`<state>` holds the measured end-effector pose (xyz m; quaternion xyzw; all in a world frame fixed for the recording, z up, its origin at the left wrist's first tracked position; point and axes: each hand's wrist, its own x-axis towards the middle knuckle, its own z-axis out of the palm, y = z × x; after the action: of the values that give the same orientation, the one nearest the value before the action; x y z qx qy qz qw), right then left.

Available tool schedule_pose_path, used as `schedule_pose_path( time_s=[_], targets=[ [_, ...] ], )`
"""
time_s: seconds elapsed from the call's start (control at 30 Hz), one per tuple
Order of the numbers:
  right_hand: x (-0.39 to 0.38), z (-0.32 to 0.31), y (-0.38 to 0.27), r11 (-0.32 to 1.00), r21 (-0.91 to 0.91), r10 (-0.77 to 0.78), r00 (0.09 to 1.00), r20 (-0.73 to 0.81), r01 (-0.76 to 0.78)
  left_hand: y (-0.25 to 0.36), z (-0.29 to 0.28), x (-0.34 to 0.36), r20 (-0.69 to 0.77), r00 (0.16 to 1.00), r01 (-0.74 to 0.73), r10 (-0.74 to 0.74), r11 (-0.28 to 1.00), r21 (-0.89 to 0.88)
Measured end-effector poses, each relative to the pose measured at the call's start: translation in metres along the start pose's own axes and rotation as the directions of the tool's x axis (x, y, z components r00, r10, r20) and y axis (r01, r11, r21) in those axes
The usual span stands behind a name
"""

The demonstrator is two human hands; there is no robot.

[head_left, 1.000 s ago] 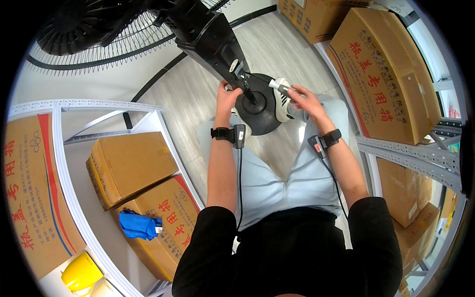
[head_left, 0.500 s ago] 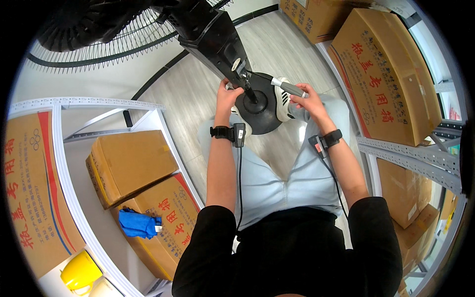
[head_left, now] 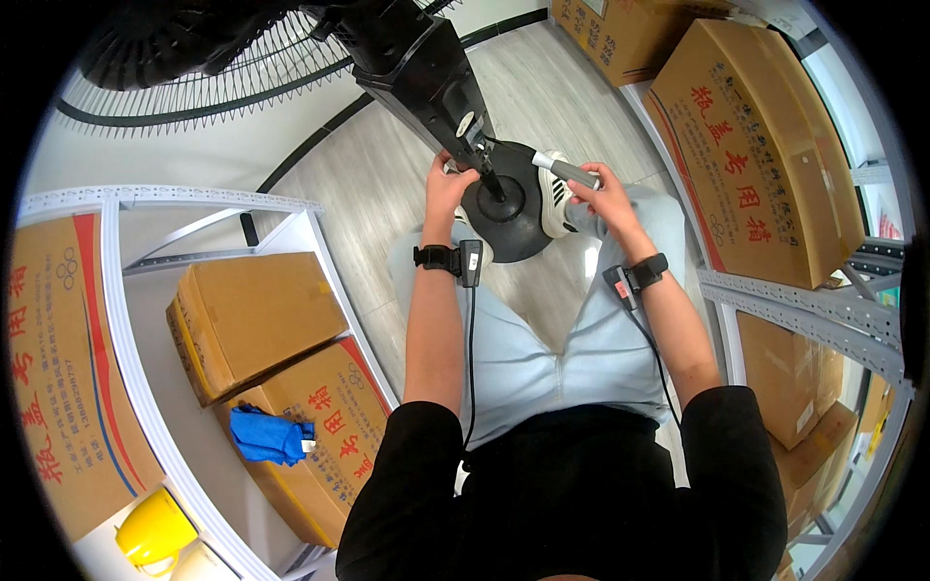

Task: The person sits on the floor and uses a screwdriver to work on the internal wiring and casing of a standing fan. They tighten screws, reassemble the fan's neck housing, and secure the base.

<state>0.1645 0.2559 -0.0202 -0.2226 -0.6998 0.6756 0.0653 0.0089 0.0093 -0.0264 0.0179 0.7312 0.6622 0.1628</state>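
Observation:
A black pedestal fan [head_left: 417, 82] leans in from the upper left, its round base [head_left: 499, 228] on the floor between my feet. My left hand [head_left: 449, 192] is at the lower end of the fan's column, thumb and fingers pinched on its edge; the fingertips are partly hidden. In my right hand [head_left: 607, 198] is a screwdriver [head_left: 572, 174] with a grey and silver handle, held by the handle's end. Its thin dark shaft points left to the metal fitting [head_left: 473, 134] at the bottom of the column. Whether the tip touches the fitting is too small to tell.
Left, a white metal shelf [head_left: 315, 242] holds cardboard boxes [head_left: 262, 315], a blue cloth [head_left: 266, 436] and a yellow cup [head_left: 155, 533]. Right, another shelf [head_left: 794, 305] carries large cartons [head_left: 756, 155]. The fan's wire guard [head_left: 213, 111] spreads across the upper left. Cables run from my wrist straps.

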Motion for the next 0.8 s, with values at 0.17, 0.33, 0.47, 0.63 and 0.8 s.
schedule_pose_path(
  time_s=[0.17, 0.33, 0.47, 0.63, 0.8],
  targets=[
    [0.008, -0.016, 0.0, 0.954, 0.023, 0.289, 0.938, 0.19, -0.298, -0.002, -0.001, 0.0, -0.011, 1.0, 0.007, -0.007, 1.0, -0.003],
    [0.012, -0.018, 0.006, 0.943, 0.041, 0.312, 0.919, 0.239, -0.331, 0.003, 0.004, -0.001, -0.002, 1.0, -0.016, 0.016, 0.999, -0.035],
    [-0.003, 0.006, -0.002, 0.996, -0.061, -0.062, 0.998, -0.02, 0.061, 0.006, 0.002, -0.004, 0.003, 1.0, -0.012, 0.012, 0.999, -0.052],
    [0.013, -0.017, -0.001, 0.967, 0.014, 0.248, 0.947, 0.206, -0.256, 0.008, 0.004, -0.004, 0.007, 0.999, -0.031, 0.031, 0.998, -0.048],
    [0.015, -0.008, 0.003, 0.976, -0.037, 0.218, 0.955, 0.199, -0.215, 0.011, 0.008, -0.007, -0.027, 1.0, -0.011, 0.01, 1.0, -0.02]
  ],
)
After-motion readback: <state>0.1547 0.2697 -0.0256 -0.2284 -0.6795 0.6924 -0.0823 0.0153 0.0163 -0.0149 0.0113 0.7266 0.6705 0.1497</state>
